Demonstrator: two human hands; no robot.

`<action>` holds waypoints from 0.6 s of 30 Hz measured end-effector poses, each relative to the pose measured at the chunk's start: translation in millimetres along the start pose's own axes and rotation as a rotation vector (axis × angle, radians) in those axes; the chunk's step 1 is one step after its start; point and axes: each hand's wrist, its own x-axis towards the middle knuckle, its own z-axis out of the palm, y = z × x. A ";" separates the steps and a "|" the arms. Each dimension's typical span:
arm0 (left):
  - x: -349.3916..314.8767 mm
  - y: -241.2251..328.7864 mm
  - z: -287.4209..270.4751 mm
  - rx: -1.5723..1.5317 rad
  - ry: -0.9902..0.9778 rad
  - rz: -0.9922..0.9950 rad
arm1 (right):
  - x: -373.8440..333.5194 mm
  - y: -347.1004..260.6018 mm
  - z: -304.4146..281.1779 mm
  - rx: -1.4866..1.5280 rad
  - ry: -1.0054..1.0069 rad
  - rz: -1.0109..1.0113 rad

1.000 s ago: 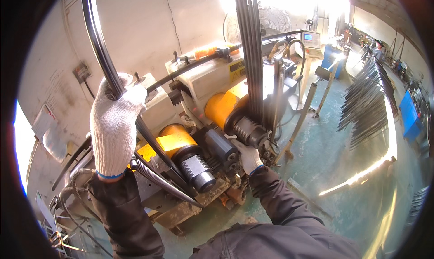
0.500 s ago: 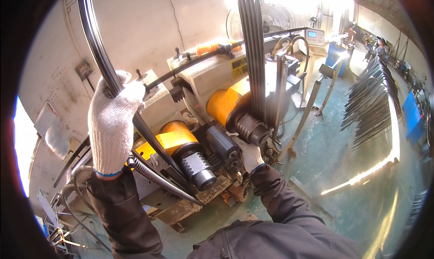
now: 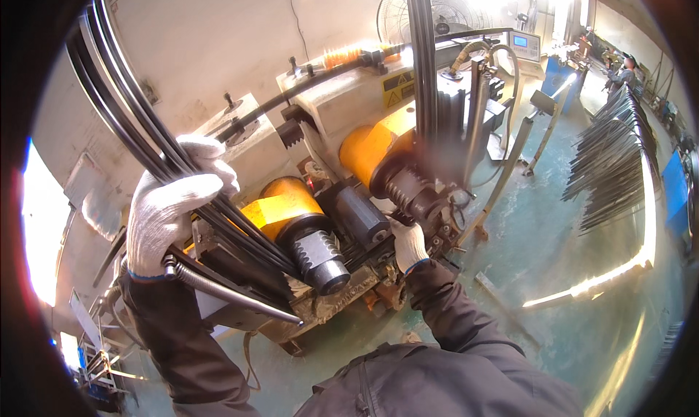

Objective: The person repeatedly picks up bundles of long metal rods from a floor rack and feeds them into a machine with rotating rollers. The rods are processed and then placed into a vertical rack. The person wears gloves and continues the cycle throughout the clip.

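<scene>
Head view: L hand [image 3: 178, 202] wrapped round rods [image 3: 247, 236], prob. steadying slant; lower ends to its R. R hand [image 3: 409, 244] part-curled just below ridged shaft [image 3: 408, 189], poss. bracing; fingertips hidden, can't tell hold.

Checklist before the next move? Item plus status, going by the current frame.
1. Left hand closed around the black rods: ok, thumb and fingers wrap the bundle.
2. Right hand clear of the machine: not ok, it reaches in close by the right ridged spindle, fingertips hidden.
3. White gloves worn: ok, one on each hand.
4. Upright rod bundle standing at the right ridged spindle: ok.
5. Upper ends of the held rods free of obstruction: cannot tell, they run out of view.
6. Left ridged spindle not turning: cannot tell from a still.
</scene>
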 end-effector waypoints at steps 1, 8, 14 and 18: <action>-1.1 -0.1 -1.1 0.044 0.026 -0.009 | -1.1 0.0 0.9 -0.052 0.001 -0.057; -8.3 4.0 -1.7 -0.006 0.043 -0.083 | 1.6 0.0 -1.9 0.036 -0.065 -0.029; -9.3 8.4 2.8 0.044 0.118 -0.140 | 6.7 3.3 -5.3 -0.098 -0.049 -0.119; -5.7 6.0 -0.6 0.056 0.083 -0.088 | 2.8 -2.2 -2.4 0.009 -0.106 -0.018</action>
